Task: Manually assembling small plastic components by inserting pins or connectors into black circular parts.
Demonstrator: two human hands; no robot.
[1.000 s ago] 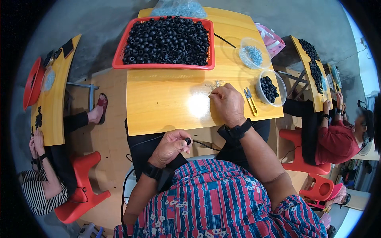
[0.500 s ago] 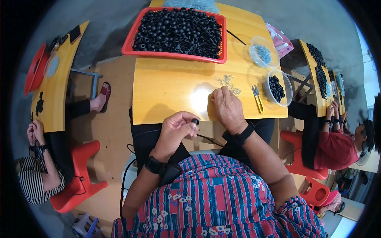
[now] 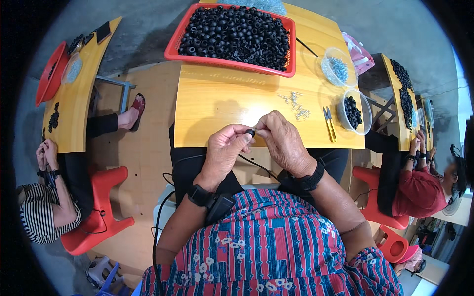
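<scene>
My left hand pinches a small round black plastic cap between thumb and fingertips, just over the table's near edge. My right hand meets it there, thumb and forefinger closed at the cap's side. Whatever those right fingertips hold is too small to make out. Beyond the right hand, small shiny metal pieces lie scattered on the yellow table. To their right are yellow-handled snips and a clear tub of black caps.
A red basket heaped with black caps occupies the table's far side. A second clear tub holds silvery pieces, with a thin black rod near it. Co-workers sit at tables left and right. A black cable runs below my hands.
My right hand has come up from the tabletop beside the metal pieces to the cap in my left hand. The view has shifted slightly.
</scene>
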